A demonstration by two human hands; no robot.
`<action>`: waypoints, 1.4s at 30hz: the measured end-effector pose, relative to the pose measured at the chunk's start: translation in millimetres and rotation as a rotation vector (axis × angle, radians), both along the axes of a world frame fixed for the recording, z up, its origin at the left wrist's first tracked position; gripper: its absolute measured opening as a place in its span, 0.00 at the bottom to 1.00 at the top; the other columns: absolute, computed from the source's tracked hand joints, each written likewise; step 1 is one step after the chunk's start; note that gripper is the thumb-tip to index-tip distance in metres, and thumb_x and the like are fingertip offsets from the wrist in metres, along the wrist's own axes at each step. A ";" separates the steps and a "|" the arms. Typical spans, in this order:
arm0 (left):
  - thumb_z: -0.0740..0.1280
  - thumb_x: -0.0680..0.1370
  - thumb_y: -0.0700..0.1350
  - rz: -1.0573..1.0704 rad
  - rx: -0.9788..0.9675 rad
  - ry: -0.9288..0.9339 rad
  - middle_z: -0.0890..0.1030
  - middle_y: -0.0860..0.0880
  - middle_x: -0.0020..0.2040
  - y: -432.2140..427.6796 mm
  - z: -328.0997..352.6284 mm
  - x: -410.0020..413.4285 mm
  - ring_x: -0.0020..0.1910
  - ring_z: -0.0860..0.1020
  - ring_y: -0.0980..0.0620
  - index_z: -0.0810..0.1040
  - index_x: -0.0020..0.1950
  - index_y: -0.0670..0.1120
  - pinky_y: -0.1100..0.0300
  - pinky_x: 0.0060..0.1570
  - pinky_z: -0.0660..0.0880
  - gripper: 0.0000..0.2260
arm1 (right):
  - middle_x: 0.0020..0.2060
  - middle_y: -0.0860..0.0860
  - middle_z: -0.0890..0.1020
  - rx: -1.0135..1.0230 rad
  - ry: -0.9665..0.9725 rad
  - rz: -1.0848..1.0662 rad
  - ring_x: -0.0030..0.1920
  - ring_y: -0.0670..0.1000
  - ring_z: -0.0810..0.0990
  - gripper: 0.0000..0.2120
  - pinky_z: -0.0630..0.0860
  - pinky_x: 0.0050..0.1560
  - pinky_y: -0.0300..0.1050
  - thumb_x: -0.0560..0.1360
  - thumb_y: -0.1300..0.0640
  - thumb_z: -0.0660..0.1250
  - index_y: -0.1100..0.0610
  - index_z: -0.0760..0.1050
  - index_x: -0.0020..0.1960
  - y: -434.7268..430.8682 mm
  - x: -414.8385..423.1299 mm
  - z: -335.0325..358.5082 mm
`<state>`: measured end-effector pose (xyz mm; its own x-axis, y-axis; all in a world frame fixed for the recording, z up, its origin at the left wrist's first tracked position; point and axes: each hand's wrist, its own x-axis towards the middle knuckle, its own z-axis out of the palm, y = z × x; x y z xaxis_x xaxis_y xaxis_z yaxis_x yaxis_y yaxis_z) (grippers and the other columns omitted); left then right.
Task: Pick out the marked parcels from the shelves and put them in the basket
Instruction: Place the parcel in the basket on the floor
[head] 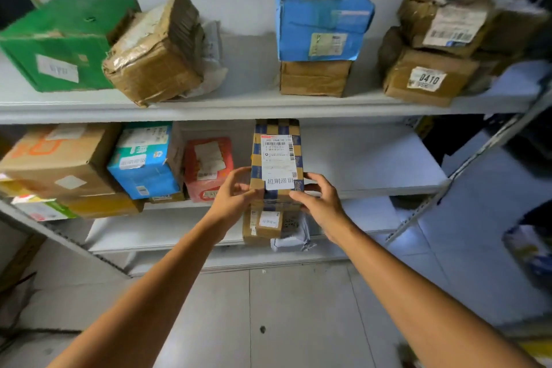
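We hold one checked parcel (276, 158) upright in front of the middle shelf (373, 158).

Both arms reach forward; our left hand (236, 191) and right hand (321, 200) curl round its lower end from either side, each grip closed on it. Its white label shows a barcode and the printed words "超期滞留". On the top shelf (239, 112) we count one green box (56, 45), one blue box (322, 15) stacked on a brown box (315, 78), and a box marked "0410" (397, 82).

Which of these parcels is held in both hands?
The upright blue checkered cardboard parcel; left hand and right hand grip it, others sit untouched.
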<state>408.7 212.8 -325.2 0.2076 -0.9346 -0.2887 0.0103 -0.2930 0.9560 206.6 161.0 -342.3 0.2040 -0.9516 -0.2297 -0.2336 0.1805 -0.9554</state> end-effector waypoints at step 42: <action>0.73 0.76 0.38 -1.503 -0.070 0.062 0.79 0.49 0.58 16.3 7.6 -386.7 0.54 0.81 0.55 0.67 0.71 0.54 0.63 0.48 0.79 0.28 | 0.65 0.46 0.75 -0.029 0.080 -1.314 0.64 0.48 0.75 0.36 0.75 0.63 0.49 0.67 0.51 0.79 0.47 0.67 0.71 270.0 -271.5 20.3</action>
